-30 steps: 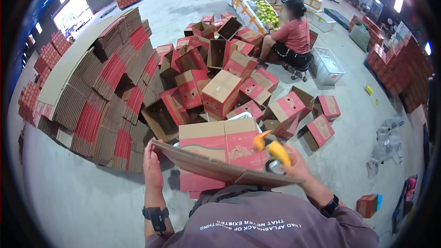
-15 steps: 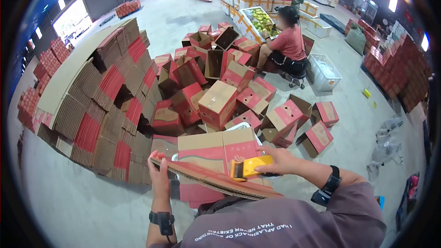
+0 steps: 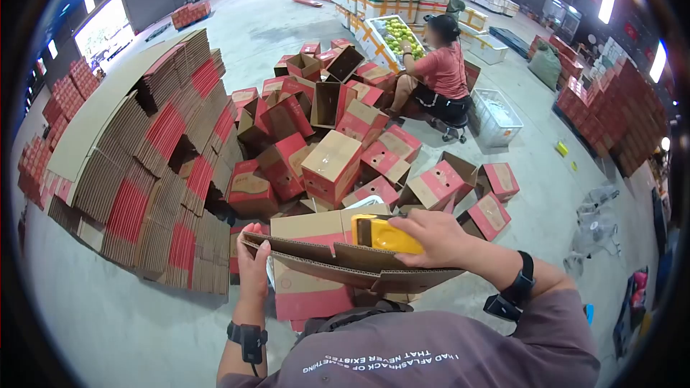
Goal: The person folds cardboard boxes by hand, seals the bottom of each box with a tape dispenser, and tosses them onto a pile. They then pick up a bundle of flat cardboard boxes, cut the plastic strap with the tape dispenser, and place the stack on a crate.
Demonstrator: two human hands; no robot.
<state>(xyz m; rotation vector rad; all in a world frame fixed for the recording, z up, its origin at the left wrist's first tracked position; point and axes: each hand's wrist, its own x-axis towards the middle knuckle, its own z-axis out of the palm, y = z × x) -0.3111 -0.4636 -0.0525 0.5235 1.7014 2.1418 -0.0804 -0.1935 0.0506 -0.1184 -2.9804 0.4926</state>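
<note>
My left hand grips the left end of a folded cardboard box, thumb on the near side and fingers behind. The box is held on edge in front of my body, and its upper flaps stand a little apart. In my right hand is a yellow tape dispenser, close over the box's upper edge towards its right end. Behind and below lies another flat red-and-brown carton, partly covered by the one I hold.
On the left rises a tall stack of flattened cartons. Formed cartons lie heaped ahead. A seated co-worker reaches towards a white crate of green fruit. Right of them is a white tub.
The held box has turned more upright, and a gap between its flaps now shows. My right hand and the tape dispenser have risen slightly. The co-worker's arm has moved.
</note>
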